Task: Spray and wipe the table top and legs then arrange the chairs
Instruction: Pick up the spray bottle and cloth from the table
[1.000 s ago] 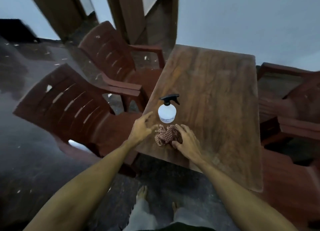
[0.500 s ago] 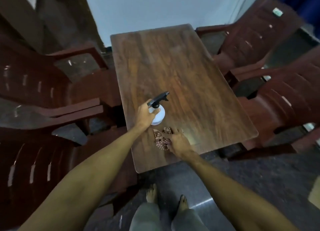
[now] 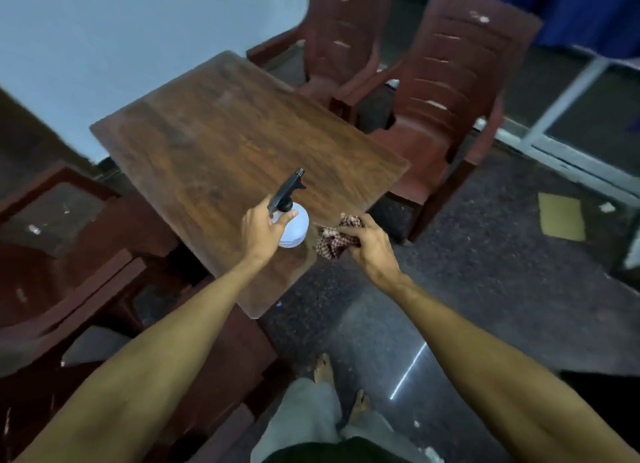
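Left grip (image 3: 261,232) is wrapped around the neck of the spray bottle (image 3: 296,230), thumb curled across the front just under the black trigger head, nozzle pointing up and away toward the far right. The white bottle sits over the near end of the bench (image 3: 225,133); whether its base touches the wood, hard to say. Right grip (image 3: 370,246), just beside it, is bunched tight on the checked cloth (image 3: 332,242), a crumpled wad held right at the bench's near right edge, hanging partly out past it. The brown wood-grain top runs off toward the pale wall (image 3: 104,29). Two red-brown plastic chairs on the right, one near (image 3: 446,91) and one farther back (image 3: 341,36), both close to the bench. More chairs (image 3: 52,254) crowd the left side, blurred. Dark speckled floor (image 3: 485,272) below, a yellowish flat sheet (image 3: 561,220) lying on it at far right, and bare feet (image 3: 323,369) at the bottom.
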{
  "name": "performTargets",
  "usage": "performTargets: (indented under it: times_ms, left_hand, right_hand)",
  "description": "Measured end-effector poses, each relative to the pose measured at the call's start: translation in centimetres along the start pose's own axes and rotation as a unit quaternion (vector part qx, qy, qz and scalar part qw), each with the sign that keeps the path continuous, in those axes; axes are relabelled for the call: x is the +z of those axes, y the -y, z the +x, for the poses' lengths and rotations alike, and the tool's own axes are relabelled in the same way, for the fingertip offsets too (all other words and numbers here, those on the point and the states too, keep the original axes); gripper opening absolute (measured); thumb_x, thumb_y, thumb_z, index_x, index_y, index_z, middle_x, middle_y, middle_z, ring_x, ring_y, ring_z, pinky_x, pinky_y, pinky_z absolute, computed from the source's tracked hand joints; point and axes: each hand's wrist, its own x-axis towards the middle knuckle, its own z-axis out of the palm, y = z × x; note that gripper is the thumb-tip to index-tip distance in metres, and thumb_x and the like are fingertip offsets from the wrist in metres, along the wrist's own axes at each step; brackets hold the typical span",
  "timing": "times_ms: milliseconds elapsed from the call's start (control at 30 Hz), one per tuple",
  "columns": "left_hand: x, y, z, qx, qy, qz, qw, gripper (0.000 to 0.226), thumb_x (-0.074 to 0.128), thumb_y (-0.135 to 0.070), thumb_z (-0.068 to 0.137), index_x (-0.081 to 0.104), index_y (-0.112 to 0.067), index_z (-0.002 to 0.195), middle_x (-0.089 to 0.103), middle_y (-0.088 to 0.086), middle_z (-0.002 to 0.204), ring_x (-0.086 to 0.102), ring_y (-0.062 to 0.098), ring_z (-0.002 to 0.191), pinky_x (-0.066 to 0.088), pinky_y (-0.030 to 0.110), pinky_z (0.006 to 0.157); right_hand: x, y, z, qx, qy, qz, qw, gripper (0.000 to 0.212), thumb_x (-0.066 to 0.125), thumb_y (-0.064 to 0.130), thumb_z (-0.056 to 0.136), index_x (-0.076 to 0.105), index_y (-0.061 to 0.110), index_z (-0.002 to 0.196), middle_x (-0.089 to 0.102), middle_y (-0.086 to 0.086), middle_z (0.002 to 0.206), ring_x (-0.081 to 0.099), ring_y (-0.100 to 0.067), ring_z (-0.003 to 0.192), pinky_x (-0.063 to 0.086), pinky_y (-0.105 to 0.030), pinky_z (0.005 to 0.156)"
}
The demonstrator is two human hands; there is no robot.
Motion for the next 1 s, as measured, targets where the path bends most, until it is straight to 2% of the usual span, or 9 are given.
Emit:
performTargets:
  times_ms: [200, 333, 433, 533, 667, 767, 833, 933, 1000]
  left_hand:
    - [6.9, -6.7, -4.8, 0.110, 0.140, 0.005, 0.984, 0.038, 0.082, -0.042, 0.082, 0.075, -0.015, 0.108, 0.077, 0.007, 0.088, 0.071, 0.032, 0.082, 0.052, 0.040, 0.070]
    - [12.2, -10.3, -9.5, 0.173, 0.267, -0.026, 0.948, 0.040, 0.080, -0.044, 0.080, 0.075, -0.019, 0.111, 0.079, 0.004, 0.091, 0.073, 0.027, 0.085, 0.056, 0.041, 0.073]
    - [14.8, -12.5, -14.0, 0.229, 0.326, -0.033, 0.917, 0.036, 0.083, -0.036, 0.082, 0.075, -0.016, 0.111, 0.079, 0.007, 0.095, 0.072, 0.029, 0.088, 0.050, 0.035, 0.072]
    - [16.3, -14.0, -19.4, 0.290, 0.390, -0.028, 0.873, 0.034, 0.084, -0.038, 0.082, 0.075, -0.017, 0.108, 0.079, 0.006, 0.092, 0.073, 0.029, 0.084, 0.052, 0.038, 0.071]
    - [17.0, -15.6, -27.3, 0.368, 0.472, -0.034, 0.801, 0.035, 0.085, -0.038, 0.081, 0.076, -0.015, 0.106, 0.080, 0.005, 0.092, 0.074, 0.024, 0.077, 0.048, 0.031, 0.063]
    - [17.1, -16.4, -34.2, 0.414, 0.529, -0.027, 0.741, 0.039, 0.085, -0.040, 0.080, 0.076, -0.016, 0.110, 0.080, 0.004, 0.096, 0.074, 0.024, 0.081, 0.048, 0.030, 0.064]
    - [16.8, -16.6, -38.5, 0.436, 0.564, -0.024, 0.700, 0.039, 0.085, -0.041, 0.080, 0.076, -0.017, 0.110, 0.079, 0.001, 0.096, 0.073, 0.023, 0.080, 0.048, 0.029, 0.065]
    - [16.0, -16.4, -44.9, 0.462, 0.604, -0.014, 0.649, 0.038, 0.086, -0.040, 0.079, 0.076, -0.018, 0.109, 0.079, -0.001, 0.095, 0.072, 0.020, 0.077, 0.045, 0.026, 0.063]
    - [15.1, -15.8, -49.2, 0.473, 0.625, -0.011, 0.621, 0.040, 0.085, -0.040, 0.080, 0.076, -0.017, 0.110, 0.079, 0.000, 0.095, 0.073, 0.019, 0.078, 0.046, 0.028, 0.063]
  right_hand:
    - [-5.2, -4.3, -12.7, 0.154, -0.149, 0.003, 0.977, 0.058, 0.066, -0.006, 0.068, 0.074, 0.019, 0.119, 0.055, -0.001, 0.119, 0.059, -0.021, 0.106, 0.047, -0.026, 0.094]
    - [-6.2, -5.7, -21.8, 0.294, -0.241, 0.004, 0.925, 0.056, 0.064, -0.004, 0.070, 0.074, 0.021, 0.119, 0.054, 0.002, 0.121, 0.059, -0.019, 0.107, 0.040, -0.017, 0.095]
    - [-5.7, -5.2, -28.8, 0.363, -0.298, 0.014, 0.883, 0.055, 0.063, -0.004, 0.070, 0.075, 0.020, 0.118, 0.056, 0.002, 0.121, 0.060, -0.017, 0.106, 0.039, -0.012, 0.095]
    - [-4.2, -3.9, -35.7, 0.426, -0.351, 0.012, 0.834, 0.054, 0.064, -0.005, 0.071, 0.075, 0.019, 0.118, 0.057, 0.001, 0.121, 0.059, -0.013, 0.104, 0.032, -0.003, 0.090]
    - [-1.4, -1.4, -44.5, 0.493, -0.413, 0.017, 0.765, 0.052, 0.064, -0.004, 0.072, 0.074, 0.018, 0.119, 0.055, 0.003, 0.118, 0.054, -0.007, 0.101, 0.036, -0.010, 0.091]
    - [1.4, 0.7, -51.3, 0.537, -0.453, 0.016, 0.711, 0.055, 0.062, -0.007, 0.069, 0.074, 0.016, 0.118, 0.051, 0.007, 0.111, 0.053, -0.009, 0.098, 0.030, 0.000, 0.088]
    - [3.1, 1.7, -55.3, 0.561, -0.476, 0.022, 0.677, 0.055, 0.064, -0.006, 0.068, 0.074, 0.017, 0.117, 0.052, 0.005, 0.110, 0.053, -0.012, 0.100, 0.033, -0.005, 0.092]
    - [6.3, 3.5, -61.2, 0.588, -0.513, 0.032, 0.624, 0.055, 0.064, -0.006, 0.066, 0.075, 0.017, 0.116, 0.058, -0.004, 0.116, 0.059, -0.024, 0.107, 0.046, -0.031, 0.099]
    - [8.6, 5.3, -64.9, 0.602, -0.538, 0.043, 0.589, 0.055, 0.063, -0.005, 0.066, 0.075, 0.016, 0.116, 0.059, -0.006, 0.117, 0.060, -0.026, 0.108, 0.049, -0.038, 0.099]
